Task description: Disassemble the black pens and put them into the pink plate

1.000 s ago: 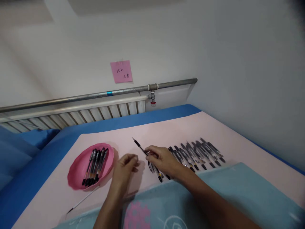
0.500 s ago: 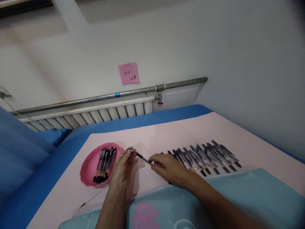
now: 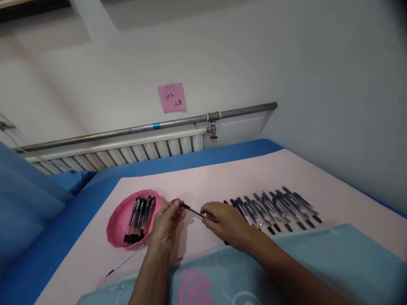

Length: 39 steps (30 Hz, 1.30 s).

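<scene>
Between my two hands is a slim pen (image 3: 192, 210) with a black grip and a clear barrel. My left hand (image 3: 167, 218) pinches its front end, and the fingers cover the tip. The fingers of my right hand (image 3: 227, 221) close on the other end of the barrel. Left of my left hand sits a pink scalloped bowl (image 3: 113, 226) holding several assembled black pens (image 3: 139, 220). To the right of my right hand, several pen parts (image 3: 273, 207), clear barrels and black caps among them, lie in a long row.
A single pen refill (image 3: 124, 262) lies by the bowl's front edge. Pink sheeting (image 3: 197, 186) covers the blue surface (image 3: 159, 167). Teal fabric (image 3: 318, 254) lies along the near side. Behind stand a radiator (image 3: 143, 153), a metal pipe (image 3: 127, 131) and a wall with a pink note (image 3: 172, 98).
My left fingers have closed more tightly around the pen's front end. My right hand has shifted very slightly, still holding the barrel. The bowl and the row stay put.
</scene>
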Tool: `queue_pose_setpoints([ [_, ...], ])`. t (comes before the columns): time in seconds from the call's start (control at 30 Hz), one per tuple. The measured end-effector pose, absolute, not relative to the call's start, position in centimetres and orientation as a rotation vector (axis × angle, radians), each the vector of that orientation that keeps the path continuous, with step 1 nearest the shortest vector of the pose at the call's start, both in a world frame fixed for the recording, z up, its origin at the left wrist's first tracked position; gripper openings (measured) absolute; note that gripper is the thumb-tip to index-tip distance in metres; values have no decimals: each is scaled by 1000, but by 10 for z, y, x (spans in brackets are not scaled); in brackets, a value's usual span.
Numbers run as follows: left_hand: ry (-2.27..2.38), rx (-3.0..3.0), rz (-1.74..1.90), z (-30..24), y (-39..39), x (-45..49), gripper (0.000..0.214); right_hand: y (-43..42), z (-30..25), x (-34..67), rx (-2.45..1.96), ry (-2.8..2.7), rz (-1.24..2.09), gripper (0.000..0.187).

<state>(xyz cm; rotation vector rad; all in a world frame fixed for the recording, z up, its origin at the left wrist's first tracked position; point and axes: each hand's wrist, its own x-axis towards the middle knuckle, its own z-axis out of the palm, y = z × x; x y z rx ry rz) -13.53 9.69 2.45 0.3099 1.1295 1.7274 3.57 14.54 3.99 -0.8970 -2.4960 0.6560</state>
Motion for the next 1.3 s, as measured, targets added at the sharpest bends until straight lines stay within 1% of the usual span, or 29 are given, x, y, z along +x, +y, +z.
queue_pose_setpoints([
  [0.13, 1185, 337, 1732, 22, 97, -137, 22, 145, 36, 36, -839, -2524, 351, 16],
  [0.2, 1224, 376, 1721, 21, 98, -138, 23, 146, 36, 36, -834, -2526, 319, 17],
  [0.27, 1232, 399, 1705, 21, 98, -138, 24, 146, 37, 35, -837, -2504, 425, 19],
  [0.47, 1178, 393, 1698, 21, 98, -137, 18, 144, 36, 30, -922, -2318, 1045, 22],
  [0.57, 1175, 347, 1757, 22, 98, -140, 14, 141, 32, 27, -945, -2189, 1182, 21],
  [0.67, 1172, 313, 1797, 23, 98, -144, 14, 140, 30, 25, -973, -2141, 1125, 24],
  [0.77, 1167, 307, 1800, 24, 97, -144, 14, 140, 32, 26, -970, -2139, 990, 10],
  [0.8, 1169, 310, 1796, 24, 97, -144, 13, 140, 33, 27, -970, -2140, 974, 11],
  [0.9, 1182, 314, 1785, 25, 97, -143, 13, 141, 33, 27, -970, -2158, 1022, 19],
  [0.97, 1195, 302, 1796, 25, 97, -144, 14, 140, 32, 26, -976, -2144, 1074, 17],
  [1.07, 1202, 282, 1818, 25, 97, -144, 15, 140, 31, 25, -993, -2134, 1052, 20],
  [1.17, 1188, 285, 1811, 25, 97, -145, 16, 141, 33, 26, -1011, -2160, 944, 8],
  [1.27, 1182, 281, 1806, 26, 97, -146, 17, 141, 35, 27, -1008, -2192, 965, 20],
  [1.3, 1180, 275, 1812, 26, 97, -146, 18, 141, 35, 27, -1008, -2197, 983, 20],
])
